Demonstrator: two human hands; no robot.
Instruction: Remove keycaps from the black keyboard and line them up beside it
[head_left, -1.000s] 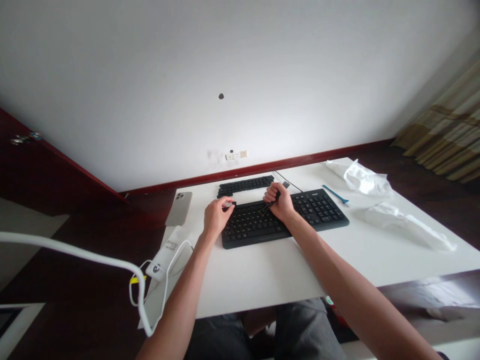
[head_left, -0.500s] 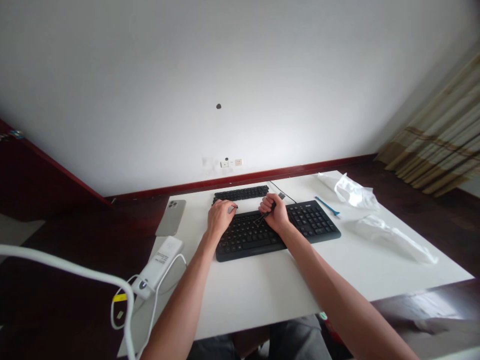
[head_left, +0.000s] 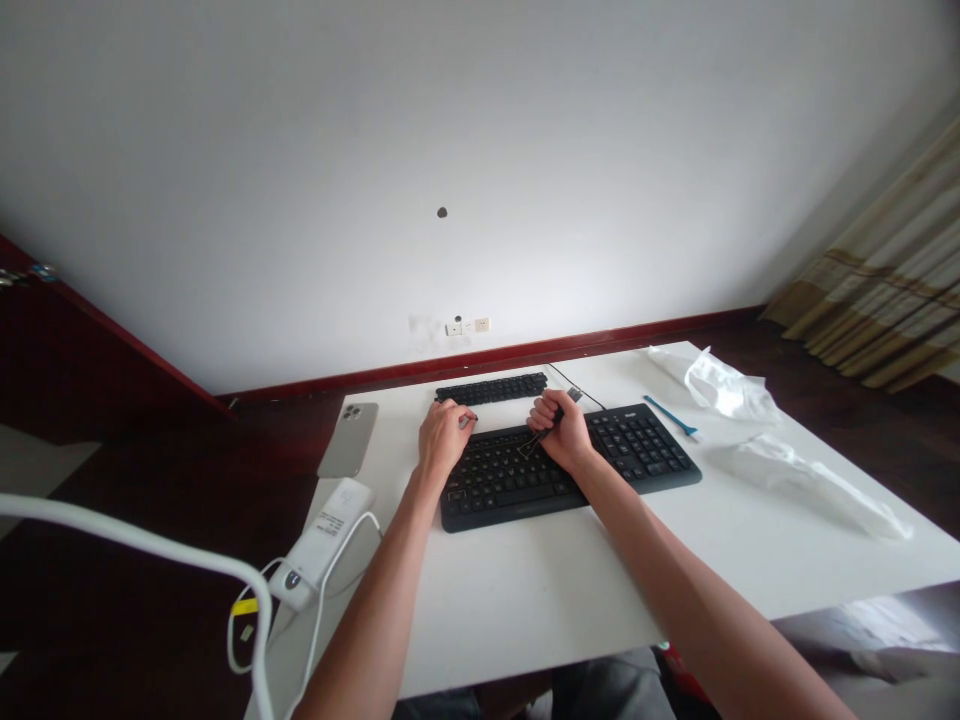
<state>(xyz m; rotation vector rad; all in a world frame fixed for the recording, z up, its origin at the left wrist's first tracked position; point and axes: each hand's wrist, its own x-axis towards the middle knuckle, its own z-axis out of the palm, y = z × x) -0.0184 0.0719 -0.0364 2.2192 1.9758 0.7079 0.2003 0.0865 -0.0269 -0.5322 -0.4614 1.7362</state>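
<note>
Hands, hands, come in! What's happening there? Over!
Left hand curled at black keyboard. Right hand gripping thin dark tool. Black key strip just beyond.

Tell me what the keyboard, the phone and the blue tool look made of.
The keyboard looks like matte black plastic, dull with little shine. The phone's back looks like pale satin glass, its frame perhaps metal; hard to confirm. The blue tool is probably plastic, from its flat saturated colour.

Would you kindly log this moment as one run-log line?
left hand: pinching small grey item | right hand: gripping black pronged tool | below: black keyboard
</note>
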